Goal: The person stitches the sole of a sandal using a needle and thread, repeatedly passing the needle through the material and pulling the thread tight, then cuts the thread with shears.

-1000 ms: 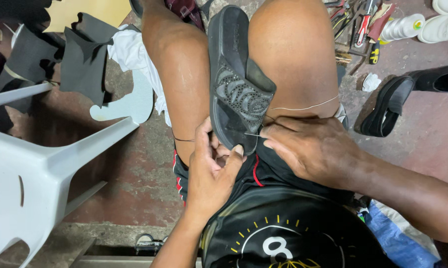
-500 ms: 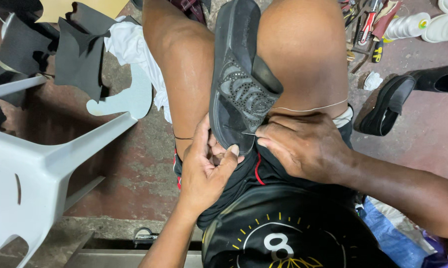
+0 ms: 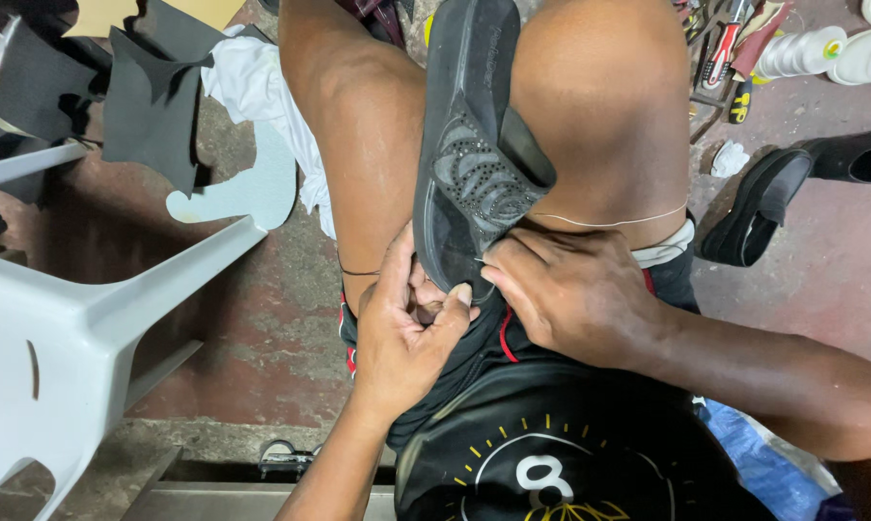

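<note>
A black shoe (image 3: 474, 145) lies sole up between my bare knees, its heel end toward me. My left hand (image 3: 406, 323) grips the heel end from below, thumb on the sole's edge. My right hand (image 3: 570, 294) presses on the same end from the right, fingers pinched at the sole's rim where a thin needle shows. A pale thread (image 3: 614, 222) runs from there across my right thigh. Whether the right fingers hold the needle or only the shoe is hard to tell.
A white plastic chair (image 3: 78, 328) lies tipped at left. Black cut leather pieces (image 3: 151, 106) and a pale sole cutout (image 3: 247, 188) lie on the reddish floor. Another black shoe (image 3: 759, 207) and hand tools (image 3: 720, 58) sit at right.
The view has tilted slightly; the shoe sits a little higher between the knees. Both hands stay at the heel end, the right hand having shifted a bit left along the rim.
</note>
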